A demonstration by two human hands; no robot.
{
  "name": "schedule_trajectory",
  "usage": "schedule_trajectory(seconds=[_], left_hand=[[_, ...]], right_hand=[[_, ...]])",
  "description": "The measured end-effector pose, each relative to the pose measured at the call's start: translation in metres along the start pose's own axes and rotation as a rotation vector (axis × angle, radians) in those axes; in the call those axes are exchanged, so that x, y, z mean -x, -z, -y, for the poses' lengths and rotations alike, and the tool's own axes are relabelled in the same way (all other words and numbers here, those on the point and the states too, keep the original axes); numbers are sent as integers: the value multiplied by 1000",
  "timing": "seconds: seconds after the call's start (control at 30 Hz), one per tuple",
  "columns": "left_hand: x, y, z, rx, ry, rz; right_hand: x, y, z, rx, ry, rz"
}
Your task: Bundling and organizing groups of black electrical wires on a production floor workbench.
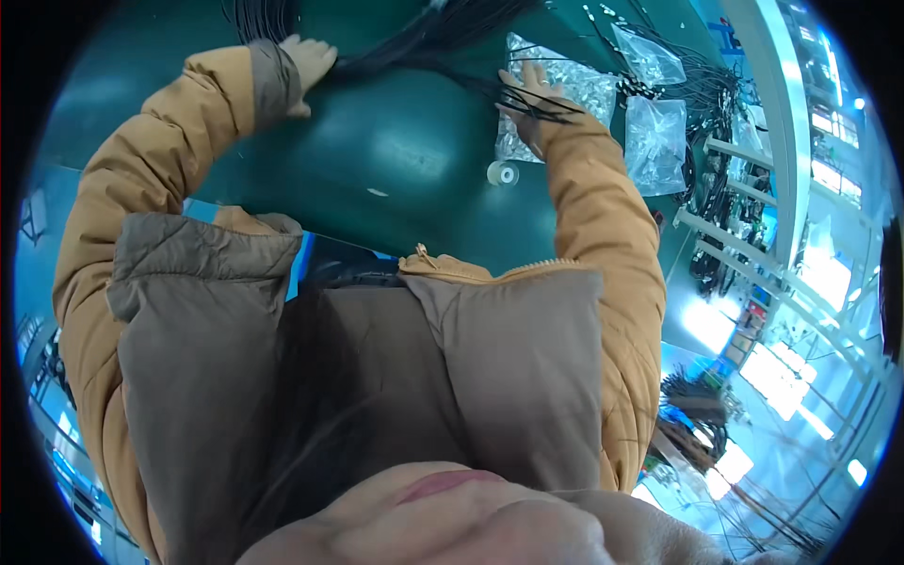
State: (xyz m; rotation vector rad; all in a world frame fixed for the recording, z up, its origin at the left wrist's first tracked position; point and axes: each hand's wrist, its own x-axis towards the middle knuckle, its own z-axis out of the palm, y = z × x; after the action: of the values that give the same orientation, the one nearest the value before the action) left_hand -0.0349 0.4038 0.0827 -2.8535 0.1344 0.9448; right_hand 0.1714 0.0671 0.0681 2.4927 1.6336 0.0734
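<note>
Across the far part of the green table run long bundles of thin black cables (405, 45). My left hand (309, 64) lies beside them at the left, its fingers stretched and thumb apart, with nothing visible in its grasp. Several cable ends reach rightward to my right hand (537, 94), crossing over its back and wrist. That hand rests over a clear plastic bag (574, 77) of small, shiny pieces, its fingers spread upward. Close below the bag stands a small white roll (503, 173) with a hole in its middle.
Two more clear bags (656, 146) lie farther right on the green table (395, 169). A tangle of black cables with light-coloured ends (702, 89) hangs by a white metal frame (777, 122) at the table's right edge. Another cable bundle (259, 17) sits at the far left.
</note>
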Motion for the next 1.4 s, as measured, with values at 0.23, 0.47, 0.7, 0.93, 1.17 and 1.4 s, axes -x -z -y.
schedule_trajectory(seconds=[0.23, 0.47, 0.7, 0.93, 1.17, 1.4], left_hand=[[-36, -50, 49, -63, 11, -134], [-18, -19, 56, -43, 158, -207], [-20, 14, 72, -14, 233, -247], [-71, 61, 16, 592, 267, -510], [-102, 39, 21, 493, 329, -360], [-133, -3, 47, 337, 312, -631]], right_hand=[[-11, 98, 64, -598, 46, 941], [1, 21, 123, -117, 62, 13], [38, -47, 95, 26, -125, -34], [106, -43, 63, 30, -318, -119], [101, -61, 25, -221, -472, 14], [72, -51, -8, -280, -673, -61]])
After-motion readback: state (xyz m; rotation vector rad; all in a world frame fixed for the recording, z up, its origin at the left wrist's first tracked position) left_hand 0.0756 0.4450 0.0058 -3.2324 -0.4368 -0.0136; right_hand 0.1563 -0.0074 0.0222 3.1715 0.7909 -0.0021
